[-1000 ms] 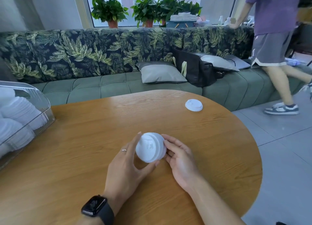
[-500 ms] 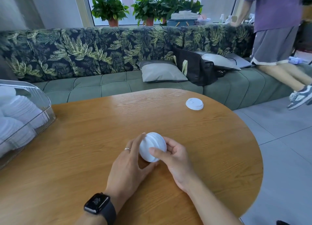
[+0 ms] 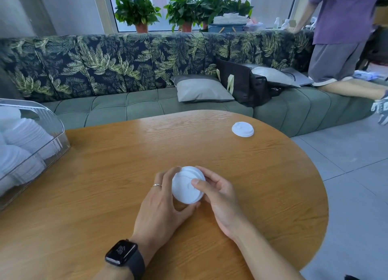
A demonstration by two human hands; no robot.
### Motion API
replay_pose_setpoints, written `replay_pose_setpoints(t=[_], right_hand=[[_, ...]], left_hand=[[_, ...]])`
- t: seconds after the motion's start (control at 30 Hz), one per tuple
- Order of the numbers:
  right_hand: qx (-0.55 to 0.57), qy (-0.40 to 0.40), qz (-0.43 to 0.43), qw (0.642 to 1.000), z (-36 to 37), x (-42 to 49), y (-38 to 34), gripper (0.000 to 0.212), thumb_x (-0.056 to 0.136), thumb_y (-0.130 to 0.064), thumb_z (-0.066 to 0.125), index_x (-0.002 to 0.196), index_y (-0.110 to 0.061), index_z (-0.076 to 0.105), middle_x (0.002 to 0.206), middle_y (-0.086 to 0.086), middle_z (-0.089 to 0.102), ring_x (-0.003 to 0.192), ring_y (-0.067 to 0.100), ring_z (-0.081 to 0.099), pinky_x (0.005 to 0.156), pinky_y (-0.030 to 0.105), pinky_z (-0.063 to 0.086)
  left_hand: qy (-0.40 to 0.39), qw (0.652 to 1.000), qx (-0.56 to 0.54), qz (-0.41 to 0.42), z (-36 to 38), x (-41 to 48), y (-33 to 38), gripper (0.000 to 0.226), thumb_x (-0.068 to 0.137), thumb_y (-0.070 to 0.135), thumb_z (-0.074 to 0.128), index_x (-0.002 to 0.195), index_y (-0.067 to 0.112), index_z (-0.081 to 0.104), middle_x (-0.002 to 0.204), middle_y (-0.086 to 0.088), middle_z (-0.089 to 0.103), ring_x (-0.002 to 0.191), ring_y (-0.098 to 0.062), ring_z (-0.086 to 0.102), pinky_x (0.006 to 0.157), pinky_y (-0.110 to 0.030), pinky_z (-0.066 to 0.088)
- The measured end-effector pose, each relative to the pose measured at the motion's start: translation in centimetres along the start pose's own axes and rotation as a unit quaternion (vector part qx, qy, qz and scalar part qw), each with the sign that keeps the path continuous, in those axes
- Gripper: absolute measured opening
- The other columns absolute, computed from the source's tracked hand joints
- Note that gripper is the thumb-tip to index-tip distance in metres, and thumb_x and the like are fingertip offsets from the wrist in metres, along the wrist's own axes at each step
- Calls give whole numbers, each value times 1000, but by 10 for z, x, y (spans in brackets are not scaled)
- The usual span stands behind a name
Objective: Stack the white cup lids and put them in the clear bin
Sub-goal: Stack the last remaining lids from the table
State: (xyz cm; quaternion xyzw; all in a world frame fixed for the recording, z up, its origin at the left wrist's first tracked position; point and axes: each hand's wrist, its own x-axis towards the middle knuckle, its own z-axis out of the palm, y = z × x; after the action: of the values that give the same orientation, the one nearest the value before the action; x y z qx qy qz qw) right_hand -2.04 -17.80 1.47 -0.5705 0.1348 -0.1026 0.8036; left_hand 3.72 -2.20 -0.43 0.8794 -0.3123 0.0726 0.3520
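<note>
Left hand: the left hand is curling its fingers and thumb round the left side of the held lids, with the thumb tucking in under the lower edge.
Right hand: the right hand is gripping the same lids from the right, with its thumb pressing on the top face and its fingers wrapping behind the far rim.
Held lids: they are being held tilted between both hands, just above the middle of the table. Ridges at the rim are suggesting more than one nested lid, but the count cannot be told.
Loose lid: it is lying flat on the table near the far right edge, well apart from the hands.
Clear bin: it is sitting on the table's left edge, partly cut off by the frame, and it is holding rows of stacked white lids lying on their sides.
Wrist and finger: a dark watch is sitting on the left wrist and a ring is showing on a left finger.
Behind the table: a green sofa with a leaf-print back is carrying a grey cushion and a black bag.
Window sill: potted plants are standing in a row.
Far right: another person in a purple top and grey shorts is kneeling with one leg on the sofa, beside the grey tiled floor.
</note>
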Motion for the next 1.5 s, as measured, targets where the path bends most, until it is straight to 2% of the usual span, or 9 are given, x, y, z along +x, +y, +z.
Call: replay_pose_setpoints(t=[0.3,0.5,0.63,0.8,0.9,1.0,1.17,1.27,1.5], right_hand=[[-60,10,-22,998,4,0,8,44,89,-16,78,131,-24,65,115,-8,78,111,7,71,91,24,56],[-12,-14,7,1000,-2,3,3,40,93,-12,72,132,-21,65,118,-2,77,115,13,71,100,30,53],[-10,-36,20,999,-3,4,0,45,93,-8,70,137,-16,61,120,-1,77,117,12,70,98,26,53],[-41,-18,11,999,-1,4,4,53,88,-19,78,139,-16,60,119,-2,77,113,8,71,93,23,54],[-27,14,6,1000,-1,8,1,37,95,-30,70,130,-17,67,113,6,78,102,13,74,84,28,58],[-33,80,-33,996,-9,21,-1,22,101,-27,62,115,-15,73,105,5,80,101,17,75,93,37,59],[-238,210,-118,941,-42,59,-10,17,97,-17,65,112,-23,71,106,-12,74,98,-8,66,91,17,51],[-327,255,-118,903,-68,85,-16,27,95,-19,63,120,-29,66,121,-17,66,117,5,59,104,31,48],[-497,275,-117,815,-120,150,-34,46,93,-16,58,138,-19,52,145,0,48,139,19,35,116,37,34]], left_hand=[[35,999,38,-1,1,2,1,88,75,48,82,144,36,29,136,10,36,84,-14,65,61,-29,56],[25,998,49,26,0,3,1,92,76,43,84,148,40,26,147,7,33,100,-16,65,63,-26,55],[33,998,55,30,0,3,4,88,75,49,83,144,28,32,149,6,41,105,-17,66,73,-28,55],[28,997,69,-8,-2,0,8,89,68,57,82,138,24,37,130,5,59,90,-17,68,72,-23,44],[39,997,64,-31,-1,-1,7,91,65,65,75,139,28,36,126,6,62,94,-18,67,74,-26,45],[48,995,28,-78,-3,5,7,91,63,75,61,141,36,32,128,13,60,106,-15,63,82,-33,51],[21,996,22,-82,2,38,13,88,69,74,62,142,39,29,110,15,57,103,-13,59,82,-33,51],[2,997,28,-68,14,64,18,85,74,65,67,143,35,29,114,11,58,104,-17,59,79,-32,49],[-15,998,31,-44,45,94,16,87,75,63,66,146,33,27,125,8,59,106,-15,56,83,-30,45]])
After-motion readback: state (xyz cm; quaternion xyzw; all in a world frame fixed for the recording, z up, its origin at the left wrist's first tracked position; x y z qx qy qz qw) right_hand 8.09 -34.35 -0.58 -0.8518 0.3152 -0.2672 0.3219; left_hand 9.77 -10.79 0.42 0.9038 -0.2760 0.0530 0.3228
